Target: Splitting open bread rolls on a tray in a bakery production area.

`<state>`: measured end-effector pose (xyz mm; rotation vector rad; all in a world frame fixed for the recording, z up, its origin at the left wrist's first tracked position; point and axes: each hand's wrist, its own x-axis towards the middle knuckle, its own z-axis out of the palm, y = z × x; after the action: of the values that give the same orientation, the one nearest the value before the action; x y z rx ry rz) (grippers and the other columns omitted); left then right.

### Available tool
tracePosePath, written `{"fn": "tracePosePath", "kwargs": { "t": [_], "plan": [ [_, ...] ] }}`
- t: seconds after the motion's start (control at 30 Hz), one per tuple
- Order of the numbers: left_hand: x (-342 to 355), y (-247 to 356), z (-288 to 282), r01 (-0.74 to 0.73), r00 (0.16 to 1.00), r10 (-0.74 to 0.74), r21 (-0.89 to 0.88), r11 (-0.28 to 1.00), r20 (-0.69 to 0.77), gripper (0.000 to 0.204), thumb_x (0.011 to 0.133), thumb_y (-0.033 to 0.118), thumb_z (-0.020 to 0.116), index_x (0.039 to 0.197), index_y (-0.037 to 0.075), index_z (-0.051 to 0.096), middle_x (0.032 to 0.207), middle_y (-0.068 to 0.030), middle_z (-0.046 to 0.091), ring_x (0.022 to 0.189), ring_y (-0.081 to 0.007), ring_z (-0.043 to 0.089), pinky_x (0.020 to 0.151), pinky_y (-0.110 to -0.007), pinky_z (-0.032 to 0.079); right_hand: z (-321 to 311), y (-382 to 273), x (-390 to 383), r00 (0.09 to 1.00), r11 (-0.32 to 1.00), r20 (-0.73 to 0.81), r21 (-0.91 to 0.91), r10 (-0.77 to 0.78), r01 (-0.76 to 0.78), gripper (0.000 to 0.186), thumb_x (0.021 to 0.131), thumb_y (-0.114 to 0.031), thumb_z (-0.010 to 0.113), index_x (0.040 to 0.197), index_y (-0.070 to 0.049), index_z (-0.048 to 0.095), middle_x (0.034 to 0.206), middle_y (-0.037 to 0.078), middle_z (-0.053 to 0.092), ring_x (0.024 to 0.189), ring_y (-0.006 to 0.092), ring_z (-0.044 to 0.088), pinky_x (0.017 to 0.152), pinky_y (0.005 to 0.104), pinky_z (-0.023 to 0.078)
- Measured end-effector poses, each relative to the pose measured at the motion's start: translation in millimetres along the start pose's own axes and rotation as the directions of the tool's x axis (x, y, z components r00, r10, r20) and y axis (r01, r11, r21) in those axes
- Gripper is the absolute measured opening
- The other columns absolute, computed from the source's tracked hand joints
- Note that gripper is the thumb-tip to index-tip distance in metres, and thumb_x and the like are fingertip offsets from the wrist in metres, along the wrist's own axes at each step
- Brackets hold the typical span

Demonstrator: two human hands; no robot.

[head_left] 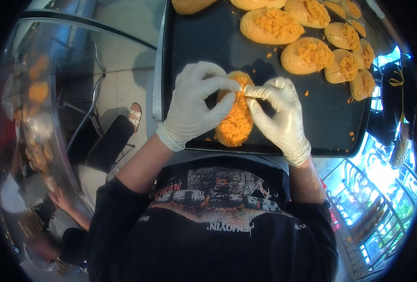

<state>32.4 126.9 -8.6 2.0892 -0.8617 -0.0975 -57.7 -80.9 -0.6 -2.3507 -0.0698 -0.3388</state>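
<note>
A long bun (234, 134) covered in orange shredded topping lies lengthwise near the front edge of a black baking tray (194, 42). My left hand (196, 101), in a white glove, reaches over the bun's left side. Its forefinger tip rests at the topping near the far end, and the thumb lies lower along the side. From the right comes my right hand (279, 108), also gloved, with thumb and forefinger pinched together over the topping. The fingertips of both hands nearly meet above the bun. Whatever is between them is too small to make out.
Several topped buns (307, 55) fill the tray's far right, with a plain bun (189, 5) at the far left. Orange crumbs dot the tray. To the left are a glass-topped counter (58, 94) and a seated person's leg (112, 141). A metal rack (377, 211) stands at right.
</note>
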Motion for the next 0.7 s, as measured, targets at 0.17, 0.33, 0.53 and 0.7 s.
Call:
{"fn": "tracePosePath", "kwargs": {
  "t": [0.17,0.33,0.53,0.7],
  "plan": [
    [1,-1,-2,-0.08,0.997,0.08,0.095,0.992,0.007,0.015,0.084,0.008,0.082,0.099,0.011,0.082,0.105,-0.0038,0.068,0.102,-0.0219,0.063,0.092,-0.034,0.051,-2,-1,2,0.998,0.999,-0.055,0.023,0.039,-0.038,0.021,0.083,-0.006,0.082,0.104,-0.007,0.081,0.091,0.009,0.066,0.087,0.0272,0.063,0.082,0.0386,0.052],
    [-1,2,-1,-0.041,0.999,0.04,0.074,0.996,0.02,0.012,0.087,0.009,0.082,0.1,0.008,0.081,0.103,-0.0051,0.067,0.1,-0.0227,0.064,0.09,-0.034,0.052,-7,-7,7,0.998,0.999,-0.043,-0.031,-0.041,0.04,0.018,0.083,-0.007,0.082,0.101,-0.006,0.08,0.09,0.008,0.066,0.086,0.0269,0.063,0.08,0.0387,0.052],
    [-3,5,-1,0.048,0.999,-0.047,-0.105,0.993,0.013,0.01,0.094,0.009,0.077,0.103,0.003,0.078,0.106,-0.0082,0.066,0.1,-0.0217,0.064,0.089,-0.033,0.053,-1,-17,19,0.988,0.987,-0.054,-0.069,-0.147,0.143,0.014,0.081,-0.008,0.082,0.094,-0.006,0.077,0.085,0.009,0.064,0.082,0.0276,0.063,0.077,0.0379,0.05],
    [-6,5,2,0.068,0.998,-0.066,-0.131,0.989,0.015,0.01,0.097,0.007,0.073,0.105,0.001,0.073,0.109,-0.0094,0.065,0.1,-0.0204,0.064,0.088,-0.032,0.053,4,-19,23,0.99,0.988,-0.051,-0.081,-0.132,0.128,0.011,0.079,-0.006,0.08,0.088,-0.006,0.074,0.082,0.01,0.063,0.078,0.0288,0.063,0.077,0.038,0.05]
  ]
}}
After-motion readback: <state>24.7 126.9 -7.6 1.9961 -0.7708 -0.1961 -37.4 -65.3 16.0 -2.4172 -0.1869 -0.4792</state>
